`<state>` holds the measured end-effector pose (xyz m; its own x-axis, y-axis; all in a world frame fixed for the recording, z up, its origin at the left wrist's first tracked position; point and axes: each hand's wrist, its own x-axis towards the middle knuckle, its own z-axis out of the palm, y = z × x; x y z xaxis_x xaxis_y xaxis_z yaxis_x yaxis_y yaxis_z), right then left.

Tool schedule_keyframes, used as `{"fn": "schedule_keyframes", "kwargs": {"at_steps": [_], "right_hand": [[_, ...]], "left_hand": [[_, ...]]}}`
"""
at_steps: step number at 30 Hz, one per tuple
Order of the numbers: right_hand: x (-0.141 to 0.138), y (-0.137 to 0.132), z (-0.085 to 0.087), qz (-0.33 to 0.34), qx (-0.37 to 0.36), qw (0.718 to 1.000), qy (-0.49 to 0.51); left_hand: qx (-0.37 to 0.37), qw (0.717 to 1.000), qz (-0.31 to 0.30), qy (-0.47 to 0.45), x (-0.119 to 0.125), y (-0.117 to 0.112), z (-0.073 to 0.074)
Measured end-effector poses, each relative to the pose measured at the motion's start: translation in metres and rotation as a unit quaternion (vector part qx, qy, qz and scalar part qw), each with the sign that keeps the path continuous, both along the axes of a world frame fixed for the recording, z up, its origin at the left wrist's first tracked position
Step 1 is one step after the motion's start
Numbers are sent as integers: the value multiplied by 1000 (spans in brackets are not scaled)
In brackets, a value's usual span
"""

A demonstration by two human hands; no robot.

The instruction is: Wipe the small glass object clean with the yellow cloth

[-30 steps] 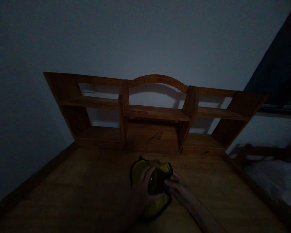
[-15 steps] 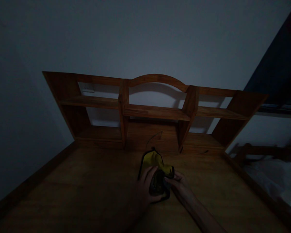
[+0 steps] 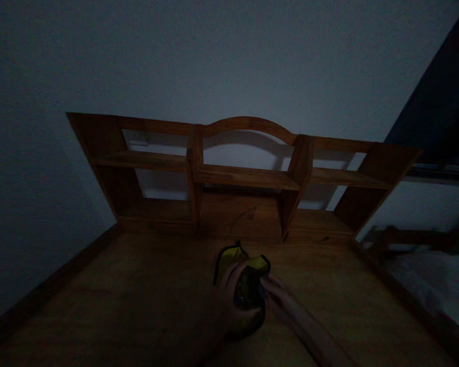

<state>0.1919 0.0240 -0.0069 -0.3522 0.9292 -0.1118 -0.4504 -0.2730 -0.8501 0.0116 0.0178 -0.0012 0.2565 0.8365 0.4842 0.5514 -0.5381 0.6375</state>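
Observation:
In the dim head view, my left hand [image 3: 226, 300] curls round a dark, glossy, rounded object [image 3: 248, 290] low over the desk. A yellow cloth with black edging [image 3: 227, 258] lies behind and under that object, and part of it rises beside it on the right. My right hand [image 3: 277, 290] grips the cloth's right side with its fingers closed; its fingertips are partly hidden by the cloth and the dark. What kind of thing the dark object is, I cannot make out.
The wooden desktop [image 3: 149, 285] spreads round my hands. At its back stands a wooden shelf unit [image 3: 247, 176] against the pale wall [image 3: 229, 66]. A thin cord-like strand [image 3: 241, 216] shows in the middle bay. Pale bedding [image 3: 436, 285] lies beyond the right edge.
The cloth's right flap has come up and left, closer against the dark object, with my right hand shifting slightly left. The cloth's back peak sits lower. My left hand keeps its hold.

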Motion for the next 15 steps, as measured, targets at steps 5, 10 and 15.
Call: {"fn": "schedule_keyframes", "kwargs": {"at_steps": [5, 10, 15], "right_hand": [[-5, 0, 5, 4, 4, 1000, 4], [-5, -2, 14, 15, 11, 1000, -17], [-4, -4, 18, 18, 8, 999, -38]], "left_hand": [[-1, 1000, -3, 10, -3, 2, -1], [-9, 1000, -1, 13, -4, 1, 0], [-10, 999, -11, 37, -5, 1, -5]]}}
